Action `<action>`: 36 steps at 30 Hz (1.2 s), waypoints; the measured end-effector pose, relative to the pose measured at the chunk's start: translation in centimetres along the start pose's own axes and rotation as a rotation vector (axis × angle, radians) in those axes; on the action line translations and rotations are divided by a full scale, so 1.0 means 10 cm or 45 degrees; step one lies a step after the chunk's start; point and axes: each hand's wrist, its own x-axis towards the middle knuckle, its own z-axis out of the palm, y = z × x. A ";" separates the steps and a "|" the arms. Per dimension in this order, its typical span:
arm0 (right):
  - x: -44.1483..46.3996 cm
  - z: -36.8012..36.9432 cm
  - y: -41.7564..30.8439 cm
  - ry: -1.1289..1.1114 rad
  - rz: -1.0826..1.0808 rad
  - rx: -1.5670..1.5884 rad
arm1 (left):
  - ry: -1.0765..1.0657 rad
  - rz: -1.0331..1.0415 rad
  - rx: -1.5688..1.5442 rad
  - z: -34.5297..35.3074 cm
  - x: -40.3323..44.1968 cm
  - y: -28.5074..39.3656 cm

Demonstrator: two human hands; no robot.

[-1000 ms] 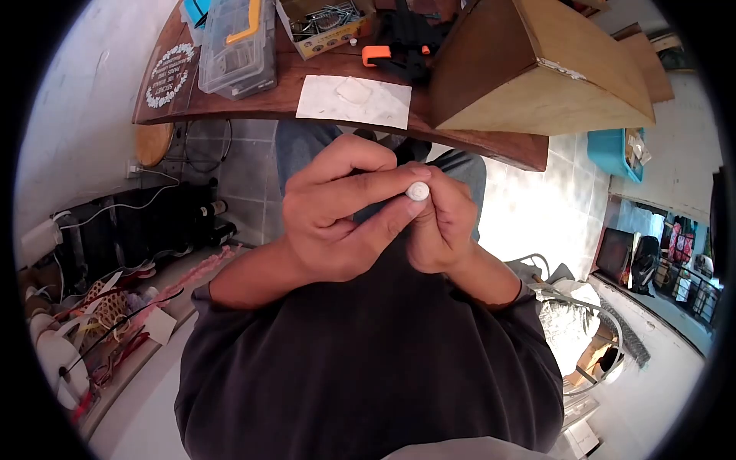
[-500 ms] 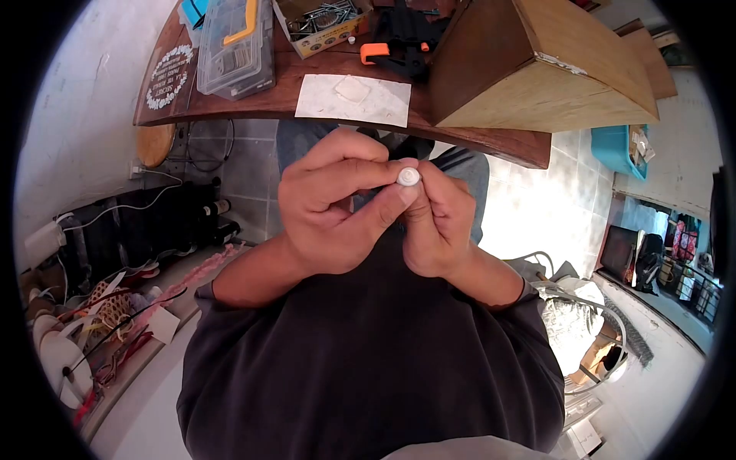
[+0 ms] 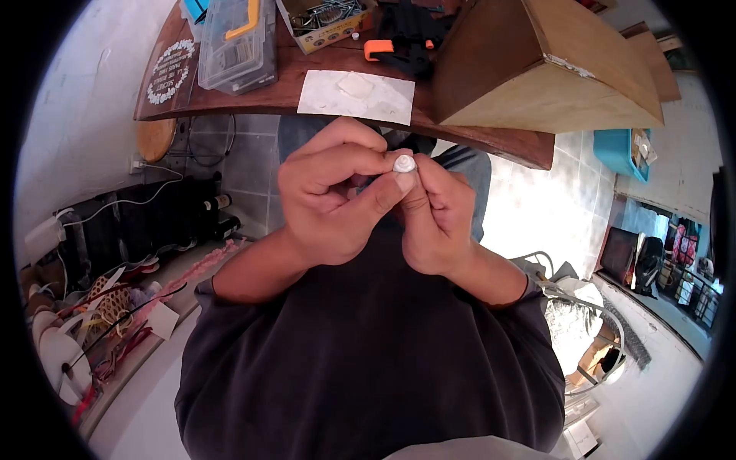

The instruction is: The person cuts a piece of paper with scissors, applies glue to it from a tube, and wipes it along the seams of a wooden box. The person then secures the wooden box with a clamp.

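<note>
Nearer the person than the paper sheet (image 3: pixel 391 100), the left hand (image 3: pixel 328 195) has thumb and forefinger clamped on one small white piece (image 3: pixel 404 163), round, with a stepped nub. The right hand (image 3: pixel 438 215) closes finger and thumb against its other side; together they hide its lower part. The thin, white sheet bears one pale, irregular patch (image 3: pixel 356 85) and lies on a reddish-brown wooden counter (image 3: pixel 288 81). Left of the sheet stands one clear plastic case (image 3: pixel 238 61) with an orange handle; beyond the sheet are one cardboard carton (image 3: pixel 331 35) of metal screws (image 3: pixel 326 17), too jumbled to count, one tiny white cap (image 3: pixel 355 36) and one black tool (image 3: pixel 406 38) with two orange parts. Right of it, one bulky, chipped-edged wooden box (image 3: pixel 548 84) blocks the counter.
</note>
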 end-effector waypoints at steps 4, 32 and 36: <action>0.00 0.00 0.00 -0.003 0.073 0.021 | -0.038 -0.129 0.037 -0.03 0.00 0.05; 0.27 -0.18 0.78 0.111 -0.200 -0.747 | 0.093 -0.415 0.839 -0.42 0.46 -0.94; 0.22 -0.21 0.64 0.159 -0.095 -0.595 | 0.233 -0.615 -0.063 -0.41 0.45 -0.55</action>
